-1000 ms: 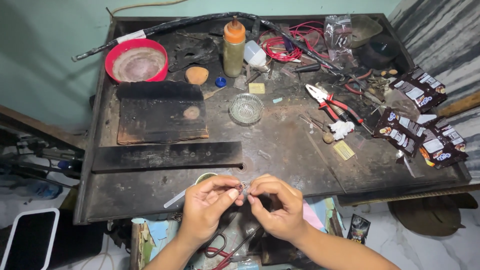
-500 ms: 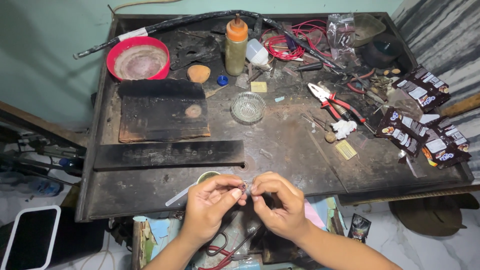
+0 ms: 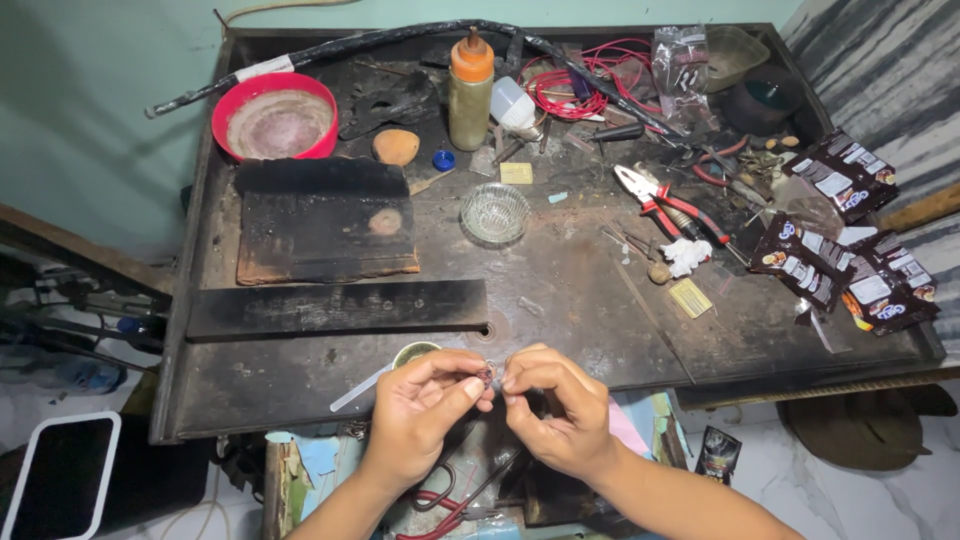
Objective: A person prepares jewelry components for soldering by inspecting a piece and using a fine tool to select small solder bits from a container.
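Left hand [image 3: 425, 410] and right hand [image 3: 555, 405] are pinching a tiny part [image 3: 488, 374] between fingertips — too small to identify, mostly hidden.

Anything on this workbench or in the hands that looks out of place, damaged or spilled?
Nothing spilled. The bench top is blackened and scorched, and the dark board has a worn pale spot. The sachets lie in a loose heap at the right edge. Both hands, left and right, pinch a tiny part, too small to identify.

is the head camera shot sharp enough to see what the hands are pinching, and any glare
Head view: evenly lit, soft shadows, no strong glare; the glass dish only glints. The left hand and right hand are fairly sharp, but the bit pinched between them is too small to identify. Table edges bow slightly.
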